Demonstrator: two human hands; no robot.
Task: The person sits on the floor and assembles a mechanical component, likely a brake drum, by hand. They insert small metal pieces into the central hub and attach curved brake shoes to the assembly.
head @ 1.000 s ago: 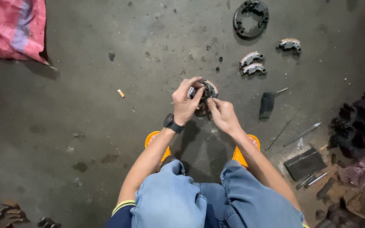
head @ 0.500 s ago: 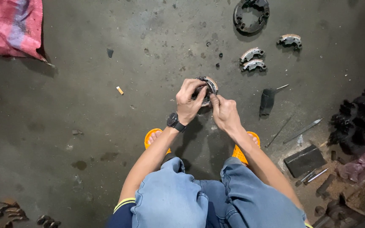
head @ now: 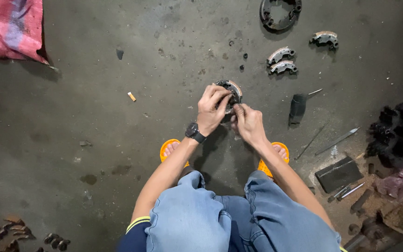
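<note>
Both hands gripped a round, grimy clutch assembly [head: 231,93] just above the floor [head: 94,116]: the left hand [head: 212,109] curled its fingers over the top, the right hand [head: 247,122] pinched its near edge. Its shoes seemed only partly fitted; three loose shoes [head: 281,60] lay well beyond the fingers.

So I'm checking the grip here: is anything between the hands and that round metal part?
Nothing visible: the left hand and the right hand both grip the round metal part directly above the concrete floor.

Stained grey concrete floor [head: 94,116], pink cloth [head: 8,25] in corner
</note>
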